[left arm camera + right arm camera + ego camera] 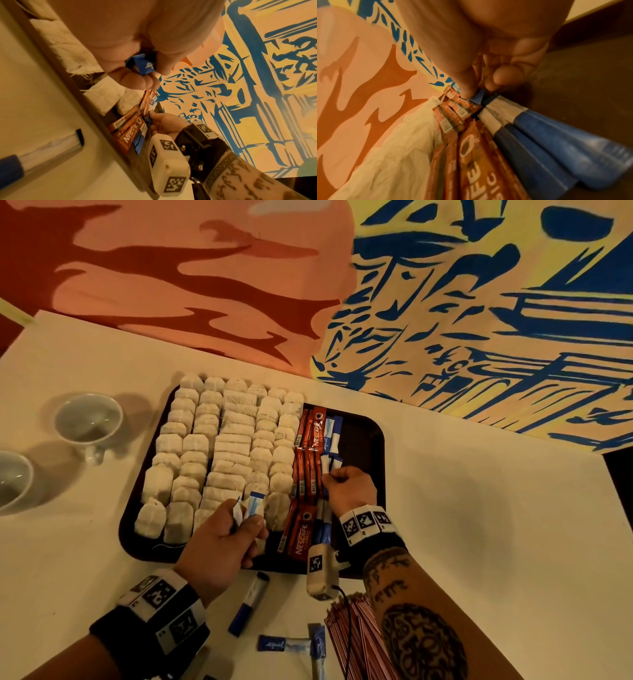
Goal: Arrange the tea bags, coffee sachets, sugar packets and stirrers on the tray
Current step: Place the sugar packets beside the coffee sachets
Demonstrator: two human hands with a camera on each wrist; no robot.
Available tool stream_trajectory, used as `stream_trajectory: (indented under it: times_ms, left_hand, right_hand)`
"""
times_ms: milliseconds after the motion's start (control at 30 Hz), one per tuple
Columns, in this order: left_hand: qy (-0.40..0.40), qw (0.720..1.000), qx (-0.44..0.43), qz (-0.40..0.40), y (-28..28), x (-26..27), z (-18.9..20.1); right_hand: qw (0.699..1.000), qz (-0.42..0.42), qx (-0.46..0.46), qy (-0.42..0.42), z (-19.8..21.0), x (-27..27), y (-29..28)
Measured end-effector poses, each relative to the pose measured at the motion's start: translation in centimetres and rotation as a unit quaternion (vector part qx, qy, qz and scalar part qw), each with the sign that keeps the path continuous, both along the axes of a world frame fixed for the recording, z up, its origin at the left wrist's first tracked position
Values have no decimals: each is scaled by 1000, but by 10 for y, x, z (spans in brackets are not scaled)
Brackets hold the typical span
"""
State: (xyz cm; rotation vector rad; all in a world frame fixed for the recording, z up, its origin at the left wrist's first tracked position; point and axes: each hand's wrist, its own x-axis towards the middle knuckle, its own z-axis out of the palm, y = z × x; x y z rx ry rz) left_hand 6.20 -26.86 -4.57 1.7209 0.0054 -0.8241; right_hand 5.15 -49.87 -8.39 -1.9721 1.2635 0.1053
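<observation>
- Head view: dark brown tray point(371, 436) sits mid-frame on a white table point(479, 508), against a painted orange, blue and yellow wall point(445, 302).
- Tea bags point(219, 446) fill the left and centre of the tray in packed columns, touching one another.
- Red Nescafe coffee sachets point(303, 460) lie in a column just right of the tea bags; blue-and-white Equal sugar packets point(330, 436) lie just right of the sachets. Right end of the tray floor is bare.
- Left hand point(222, 539), lower centre over the tray's near edge, fingers curled round several sugar packets; their white ends stick up above the thumb. Left wrist view shows a blue Equal packet point(145, 65) pinched between curled fingers.
- Right hand point(349, 487), right of centre over the tray, fingertips pinching the end of a sugar packet in the blue column. Right wrist view: thumb and fingers point(467, 93) closed on a blue packet end point(477, 97), beside the sachets.
- Loose sugar packets point(250, 604) lie on the table at bottom centre, off the tray.
- Bundle of red-and-white striped stirrers point(356, 642) lies on the table at bottom, partly under the right forearm.
- Two white cups point(87, 419) stand at left of frame, well apart from the tray.
- Marker-tagged bands sit on both wrists.
</observation>
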Motion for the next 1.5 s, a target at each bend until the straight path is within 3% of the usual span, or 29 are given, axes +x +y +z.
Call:
stream_trajectory:
  times_ms: [367, 567, 667, 767, 867, 1000, 1133, 1233, 1400, 1500]
  left_hand:
    - [28, 999, -19, -10, -3, 2, 7]
    - [9, 999, -18, -31, -11, 2, 15]
    - [-1, 1000, -2, -18, -18, -1, 16]
    - [-22, 1000, 8, -11, -26, -5, 18]
    - [-56, 997, 20, -44, -30, -9, 19]
    - [-107, 986, 68, -109, -29, -7, 10]
    - [-97, 983, 72, -136, -31, -5, 1]
    - [-86, 988, 65, -111, -33, -5, 1]
    - [-74, 992, 81, -68, -27, 2, 4]
    - [-63, 992, 91, -66, -23, 4, 1]
  right_hand:
    - [1000, 24, -2, 16, 8, 0, 1]
    - [999, 22, -27, -38, 28, -14, 7]
    - [985, 48, 87, -143, 51, -36, 30]
    - [951, 92, 229, -187, 63, -62, 62]
    - [939, 67, 248, -230, 60, -74, 74]
    - [932, 43, 278, -229, 59, -74, 68]
    - [942, 57, 261, -202, 54, -71, 63]
    - [953, 54, 233, -184, 53, -61, 48]
    - [992, 15, 62, -110, 27, -26, -12]
    - [996, 35, 31, -69, 8, -4, -29]
